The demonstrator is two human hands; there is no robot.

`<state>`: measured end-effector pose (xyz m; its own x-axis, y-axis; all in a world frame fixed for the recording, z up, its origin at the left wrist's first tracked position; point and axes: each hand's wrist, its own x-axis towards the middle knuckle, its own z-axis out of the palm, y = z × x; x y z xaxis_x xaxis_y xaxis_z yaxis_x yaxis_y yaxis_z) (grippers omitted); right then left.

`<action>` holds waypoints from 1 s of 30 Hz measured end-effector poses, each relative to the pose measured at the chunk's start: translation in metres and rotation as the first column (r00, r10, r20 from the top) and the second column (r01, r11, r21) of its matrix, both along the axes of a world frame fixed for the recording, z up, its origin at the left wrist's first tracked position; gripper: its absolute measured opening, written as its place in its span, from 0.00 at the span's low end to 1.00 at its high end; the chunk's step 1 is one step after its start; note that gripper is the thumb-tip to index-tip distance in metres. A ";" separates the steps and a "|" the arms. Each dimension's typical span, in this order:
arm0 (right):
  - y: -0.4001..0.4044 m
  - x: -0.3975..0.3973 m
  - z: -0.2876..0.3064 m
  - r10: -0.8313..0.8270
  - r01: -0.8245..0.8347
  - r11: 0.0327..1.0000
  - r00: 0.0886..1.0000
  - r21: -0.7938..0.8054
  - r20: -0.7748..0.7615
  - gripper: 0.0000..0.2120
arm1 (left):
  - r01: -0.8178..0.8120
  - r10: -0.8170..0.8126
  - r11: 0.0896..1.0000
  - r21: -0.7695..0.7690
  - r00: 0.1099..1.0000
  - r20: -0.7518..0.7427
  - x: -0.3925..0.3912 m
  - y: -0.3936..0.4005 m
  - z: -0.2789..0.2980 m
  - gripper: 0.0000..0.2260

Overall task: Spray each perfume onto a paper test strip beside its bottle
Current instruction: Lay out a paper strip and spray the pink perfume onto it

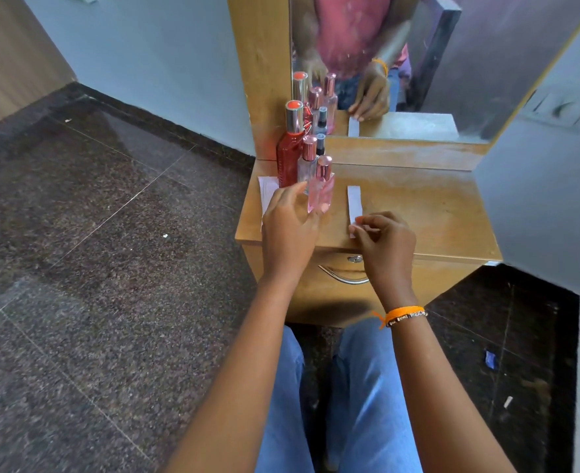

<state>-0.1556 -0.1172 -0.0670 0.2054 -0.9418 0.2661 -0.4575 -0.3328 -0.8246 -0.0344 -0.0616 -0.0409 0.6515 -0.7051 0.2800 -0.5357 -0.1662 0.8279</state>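
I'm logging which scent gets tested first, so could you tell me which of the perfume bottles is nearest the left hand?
The pale pink glass bottle with the rose-gold cap, frontmost in the row; the left hand touches its base.

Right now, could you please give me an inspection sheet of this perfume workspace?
Surface: wooden dresser top, dusty, with a mirror behind.
Job's things: red bottle, clear bottle, pink bottle and a small black-capped sprayer clustered at the left rear, all capped; one strip lies right of the pink bottle; paper sheet lies under the left hand.
Clutter: nothing seen on top.
Grippers: left hand open, fingers at the pink bottle; right hand pinches the strip's near end.
Cables: nothing seen.
Surroundings: drawer with handle, dark floor with small scraps, pale walls.
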 end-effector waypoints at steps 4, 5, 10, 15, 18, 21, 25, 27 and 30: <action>0.001 -0.003 0.003 0.040 -0.042 0.999 0.997 -0.021 -0.066 0.04 | -0.049 0.048 0.999 -0.025 0.999 -0.019 -0.004 -0.011 0.000 0.14; 0.001 -0.003 0.005 0.040 -0.042 0.999 0.998 -0.032 -0.053 0.04 | -0.057 0.056 0.998 -0.031 0.998 -0.025 -0.005 -0.013 -0.001 0.12; -0.009 0.007 0.038 0.065 -0.056 0.996 0.990 -0.074 0.122 0.05 | -0.085 0.083 0.995 -0.051 0.996 -0.041 -0.006 -0.017 -0.001 0.09; -0.017 0.024 0.068 0.185 -0.169 0.981 0.963 -0.097 0.195 0.08 | -0.027 0.028 0.994 -0.104 1.000 0.010 -0.011 -0.012 0.002 0.06; -0.020 0.031 0.073 0.219 -0.215 0.975 0.970 -0.053 0.102 0.08 | 0.040 -0.035 0.987 -0.154 0.999 0.035 -0.013 -0.008 0.007 0.18; -0.020 0.028 0.075 0.244 -0.247 0.969 0.952 -0.006 0.187 0.06 | 0.186 -0.194 0.973 -0.136 0.980 -0.051 -0.011 -0.005 0.005 0.11; -0.023 0.016 0.081 0.325 -0.365 0.927 0.897 0.088 0.300 0.03 | 0.329 -0.368 0.928 -0.173 0.878 -0.305 -0.010 -0.002 0.002 0.06; -0.029 0.008 0.083 0.335 -0.405 0.907 0.857 0.110 0.393 0.05 | 0.361 -0.399 0.917 -0.171 0.855 -0.331 -0.010 -0.002 0.002 0.07; -0.043 -0.010 0.082 0.287 -0.338 0.940 0.859 0.049 0.423 0.08 | 0.365 -0.406 0.914 -0.178 0.835 -0.372 -0.010 -0.003 -0.001 0.08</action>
